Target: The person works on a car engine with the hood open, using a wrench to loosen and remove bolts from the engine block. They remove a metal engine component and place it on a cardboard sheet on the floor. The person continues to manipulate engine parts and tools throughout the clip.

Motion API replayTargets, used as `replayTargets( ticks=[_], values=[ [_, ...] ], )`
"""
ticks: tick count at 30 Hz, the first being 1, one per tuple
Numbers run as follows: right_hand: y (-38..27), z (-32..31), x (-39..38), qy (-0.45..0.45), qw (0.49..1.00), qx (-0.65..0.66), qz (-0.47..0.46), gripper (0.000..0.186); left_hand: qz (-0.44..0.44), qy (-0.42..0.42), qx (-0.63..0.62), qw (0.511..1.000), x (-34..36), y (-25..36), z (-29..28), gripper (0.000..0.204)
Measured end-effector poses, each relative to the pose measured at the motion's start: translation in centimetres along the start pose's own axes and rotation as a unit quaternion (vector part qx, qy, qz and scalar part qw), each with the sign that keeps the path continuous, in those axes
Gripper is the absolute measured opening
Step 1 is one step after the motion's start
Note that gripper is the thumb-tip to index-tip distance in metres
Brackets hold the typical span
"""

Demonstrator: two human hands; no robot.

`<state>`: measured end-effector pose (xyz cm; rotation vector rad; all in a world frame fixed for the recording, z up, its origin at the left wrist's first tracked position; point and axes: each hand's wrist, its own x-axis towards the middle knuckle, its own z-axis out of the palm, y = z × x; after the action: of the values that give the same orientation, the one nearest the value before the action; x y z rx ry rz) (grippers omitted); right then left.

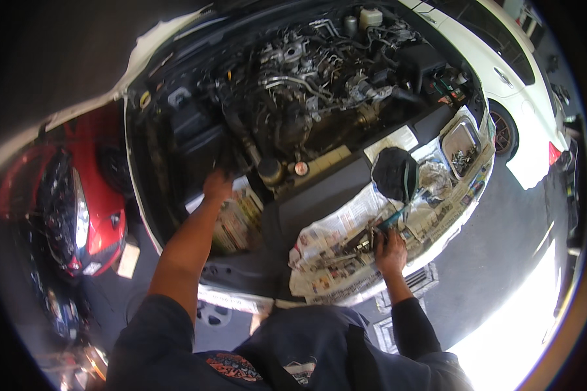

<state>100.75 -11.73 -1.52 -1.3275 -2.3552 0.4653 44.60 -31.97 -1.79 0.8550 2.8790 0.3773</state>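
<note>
My left hand reaches into the left side of an open engine bay, beside a black plastic box. Its fingers blur into the dark parts, so their grip is hidden. Below it lies a newspaper sheet. Over the front edge of the car, my right hand is down among metal tools on spread newspaper. Its fingers are curled at a small metal piece that I cannot make out. A teal-coloured item lies just above those fingers.
The uncovered engine fills the far middle. On the newspapers at right sit a round black bowl-like thing and a metal tray of small hardware. A red car stands at left, a white car at right.
</note>
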Motion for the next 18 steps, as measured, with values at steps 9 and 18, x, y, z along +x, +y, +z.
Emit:
replayTargets(
  ticks=[9, 18],
  values=[
    [-0.6, -0.7, 0.5, -0.027, 0.999, -0.010, 0.020, 0.023, 0.017, -0.243, 0.249, 0.937, 14.9, -19.8, 11.3, 0.053],
    [-1.7, -1.4, 0.6, -0.018, 0.998, 0.001, 0.052, 0.017, -0.086, -0.227, 0.233, 0.942, 14.4, -17.1, 10.1, 0.033]
  ],
)
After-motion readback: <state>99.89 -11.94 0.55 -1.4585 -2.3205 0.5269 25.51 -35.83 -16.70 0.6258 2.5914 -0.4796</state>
